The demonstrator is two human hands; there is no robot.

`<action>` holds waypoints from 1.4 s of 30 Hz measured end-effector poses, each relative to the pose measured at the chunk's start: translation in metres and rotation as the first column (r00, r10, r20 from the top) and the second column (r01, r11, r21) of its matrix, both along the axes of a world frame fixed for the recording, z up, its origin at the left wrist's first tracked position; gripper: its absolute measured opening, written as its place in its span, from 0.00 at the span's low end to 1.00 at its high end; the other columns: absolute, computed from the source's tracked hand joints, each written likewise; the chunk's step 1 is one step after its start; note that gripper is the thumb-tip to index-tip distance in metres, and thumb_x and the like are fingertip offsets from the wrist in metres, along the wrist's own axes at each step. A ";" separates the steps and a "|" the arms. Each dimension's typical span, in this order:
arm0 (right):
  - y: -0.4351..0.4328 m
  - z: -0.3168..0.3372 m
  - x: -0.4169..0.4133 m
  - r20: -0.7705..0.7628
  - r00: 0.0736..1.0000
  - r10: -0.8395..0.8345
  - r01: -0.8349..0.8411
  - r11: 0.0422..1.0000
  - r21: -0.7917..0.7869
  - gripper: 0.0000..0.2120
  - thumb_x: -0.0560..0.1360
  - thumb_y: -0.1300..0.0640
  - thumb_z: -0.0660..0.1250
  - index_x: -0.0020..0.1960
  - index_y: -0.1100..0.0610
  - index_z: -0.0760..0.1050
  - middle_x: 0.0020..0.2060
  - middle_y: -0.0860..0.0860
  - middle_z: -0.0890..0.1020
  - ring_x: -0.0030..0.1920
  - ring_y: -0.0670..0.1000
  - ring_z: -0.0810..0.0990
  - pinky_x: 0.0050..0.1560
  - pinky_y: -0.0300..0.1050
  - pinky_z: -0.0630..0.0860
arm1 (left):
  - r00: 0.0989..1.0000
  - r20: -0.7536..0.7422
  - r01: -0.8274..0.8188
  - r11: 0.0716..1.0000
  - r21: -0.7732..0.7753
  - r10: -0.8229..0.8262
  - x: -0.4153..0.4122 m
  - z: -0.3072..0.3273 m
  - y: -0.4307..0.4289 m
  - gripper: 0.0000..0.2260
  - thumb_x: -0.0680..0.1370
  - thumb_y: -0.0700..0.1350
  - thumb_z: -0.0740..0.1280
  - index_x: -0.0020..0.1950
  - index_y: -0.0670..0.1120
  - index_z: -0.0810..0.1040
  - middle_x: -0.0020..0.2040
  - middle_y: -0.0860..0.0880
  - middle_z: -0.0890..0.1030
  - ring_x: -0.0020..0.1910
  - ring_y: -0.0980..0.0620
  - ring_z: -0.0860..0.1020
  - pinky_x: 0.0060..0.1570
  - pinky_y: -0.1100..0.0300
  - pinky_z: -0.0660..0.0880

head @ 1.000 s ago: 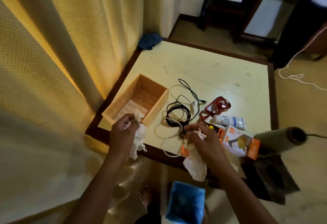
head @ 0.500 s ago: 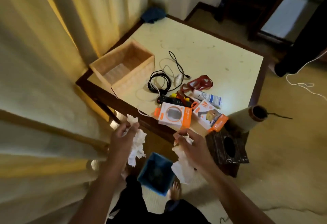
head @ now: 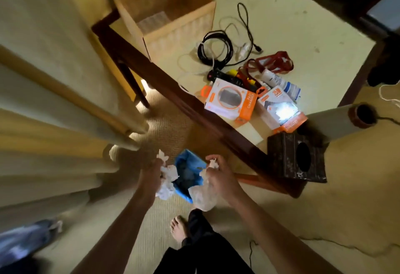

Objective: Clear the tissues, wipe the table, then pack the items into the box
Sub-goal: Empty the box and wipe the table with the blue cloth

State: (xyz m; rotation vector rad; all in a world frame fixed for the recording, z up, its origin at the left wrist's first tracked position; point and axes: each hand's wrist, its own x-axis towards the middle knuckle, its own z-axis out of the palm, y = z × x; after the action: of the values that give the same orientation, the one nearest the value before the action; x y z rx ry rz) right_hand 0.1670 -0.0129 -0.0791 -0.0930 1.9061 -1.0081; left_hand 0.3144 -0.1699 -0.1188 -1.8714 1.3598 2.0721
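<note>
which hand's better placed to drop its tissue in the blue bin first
Left, narrowly. The left hand grips its crumpled tissue at the rim of the blue bin, partly over the opening. The tissue wad in the right hand hangs mostly past the bin's near corner.

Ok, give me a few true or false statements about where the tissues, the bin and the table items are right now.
1. The left hand and the right hand each grip crumpled tissues. True.
2. The blue bin stands on the table. False: it is on the floor, under both hands.
3. The black cable is in the wicker box. False: it lies coiled on the table beside the box.
4. Two orange-and-white packages lie on the table. True.
</note>
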 end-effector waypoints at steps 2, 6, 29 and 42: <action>-0.004 -0.026 0.004 -0.042 0.995 0.089 -0.087 0.995 0.041 0.16 0.78 0.66 0.63 0.62 0.52 0.71 0.51 0.48 0.78 0.47 0.49 0.79 0.44 0.38 0.75 | 0.999 -0.047 0.012 0.999 0.030 -0.011 0.003 -0.019 -0.003 0.10 0.74 0.54 0.64 0.37 0.50 0.77 0.32 0.47 0.75 0.27 0.49 0.71 0.30 0.59 0.67; -0.009 -0.088 0.011 -0.121 0.980 0.158 -0.146 0.984 0.105 0.19 0.76 0.68 0.61 0.63 0.52 0.71 0.52 0.47 0.78 0.52 0.52 0.79 0.46 0.40 0.74 | 0.997 -0.015 -0.075 0.997 -0.026 0.075 0.013 -0.079 0.006 0.09 0.82 0.48 0.65 0.47 0.45 0.81 0.36 0.45 0.80 0.32 0.48 0.77 0.32 0.58 0.71; 0.009 -0.400 -0.003 -0.309 0.850 0.426 -0.400 0.905 0.146 0.27 0.76 0.54 0.74 0.73 0.55 0.73 0.67 0.54 0.79 0.67 0.53 0.77 0.69 0.50 0.73 | 0.993 0.072 -0.058 0.933 -0.356 0.089 0.032 -0.362 0.075 0.19 0.70 0.55 0.68 0.60 0.53 0.80 0.48 0.51 0.85 0.44 0.49 0.83 0.47 0.52 0.78; 0.067 -0.494 -0.034 -0.050 0.985 0.167 -0.137 0.920 0.366 0.26 0.70 0.50 0.71 0.67 0.51 0.70 0.63 0.58 0.79 0.57 0.58 0.83 0.56 0.58 0.83 | 0.962 0.182 -0.209 0.978 0.012 0.204 0.031 -0.426 0.125 0.12 0.77 0.33 0.68 0.54 0.49 0.74 0.50 0.43 0.82 0.45 0.45 0.82 0.31 0.55 0.82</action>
State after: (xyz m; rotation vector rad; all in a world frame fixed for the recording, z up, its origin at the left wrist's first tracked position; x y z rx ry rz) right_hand 0.1326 0.0538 -0.5734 -0.0675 2.0926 -0.5438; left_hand 0.3452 -0.0454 -0.5446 -2.2097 1.1291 1.9360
